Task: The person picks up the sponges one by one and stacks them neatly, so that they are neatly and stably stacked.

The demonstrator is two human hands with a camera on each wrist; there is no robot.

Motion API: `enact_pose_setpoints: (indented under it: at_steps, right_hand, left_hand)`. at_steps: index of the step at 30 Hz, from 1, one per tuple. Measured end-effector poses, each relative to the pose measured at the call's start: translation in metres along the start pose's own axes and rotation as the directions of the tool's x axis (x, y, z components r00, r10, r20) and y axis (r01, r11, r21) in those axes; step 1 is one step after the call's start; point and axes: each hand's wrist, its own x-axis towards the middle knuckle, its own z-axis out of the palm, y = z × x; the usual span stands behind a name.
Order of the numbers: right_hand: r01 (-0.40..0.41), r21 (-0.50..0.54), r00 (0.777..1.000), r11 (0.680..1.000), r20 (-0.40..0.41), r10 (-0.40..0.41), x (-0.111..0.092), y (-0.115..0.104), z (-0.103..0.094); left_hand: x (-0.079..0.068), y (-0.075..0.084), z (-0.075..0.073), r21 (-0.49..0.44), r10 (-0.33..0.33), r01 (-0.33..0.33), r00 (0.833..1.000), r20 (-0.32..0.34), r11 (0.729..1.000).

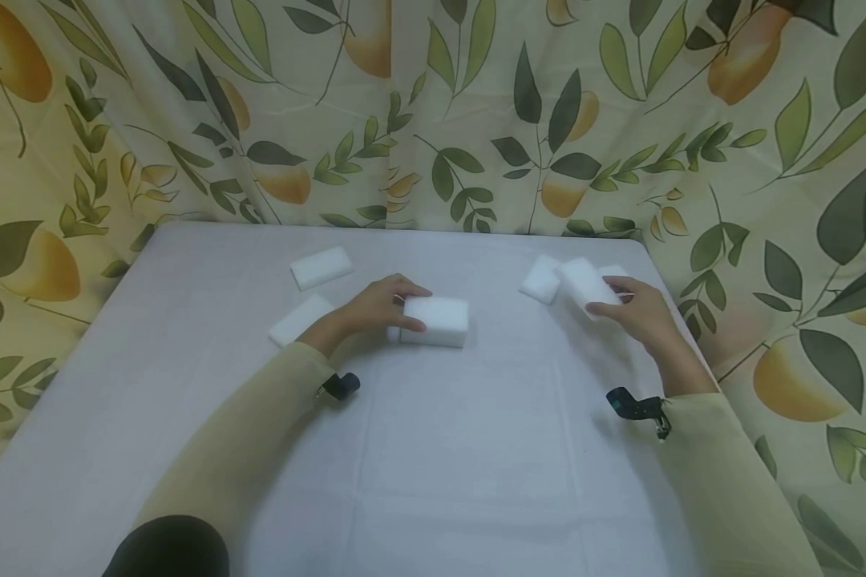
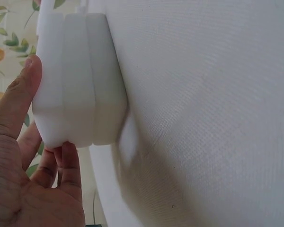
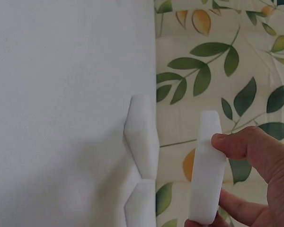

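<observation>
Dark rounded shape: bottom left, beside the left sleeve; identity unclear.
White stack: three layers on the table, its left end gripped by the left hand.
Raised block: tilted, pinched between thumb and fingers of the right hand, near loose blocks.
Handling: probably soft foam, so a light pinch, the block held level and the stack's layers kept flush should serve best.

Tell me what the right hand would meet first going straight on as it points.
Past its held block, the right hand would likely meet the lying block just left, though, being raised, it may pass over.
</observation>
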Motion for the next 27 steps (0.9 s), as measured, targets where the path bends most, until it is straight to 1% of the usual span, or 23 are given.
enact_pose_setpoints:
  at_steps: [5, 9, 15, 21, 27]
  right_hand:
    - [0.027, -0.008, 1.000, 1.000, 0.013, -0.027, 0.004, -0.013, 0.009]
    - [0.034, -0.013, 0.999, 0.999, 0.033, -0.033, 0.006, -0.022, 0.015]
    - [0.060, -0.010, 0.998, 0.998, 0.036, -0.059, 0.010, -0.035, 0.024]
    - [0.073, 0.004, 0.996, 0.997, 0.048, -0.073, 0.011, -0.047, 0.030]
    - [0.073, -0.007, 0.995, 0.997, 0.069, -0.073, 0.011, -0.058, 0.033]
  left_hand:
    - [0.000, -0.001, 0.000, -0.007, 0.002, -0.002, 1.000, 0.001, 1.000]
    - [0.000, -0.001, 0.000, -0.014, 0.000, 0.000, 1.000, 0.004, 1.000]
    - [-0.001, 0.001, 0.000, -0.012, -0.019, 0.019, 1.000, 0.005, 1.000]
    - [-0.002, 0.001, -0.002, -0.013, -0.004, 0.004, 1.000, 0.014, 1.000]
    - [-0.003, 0.001, -0.003, -0.018, 0.002, -0.002, 1.000, 0.021, 1.000]
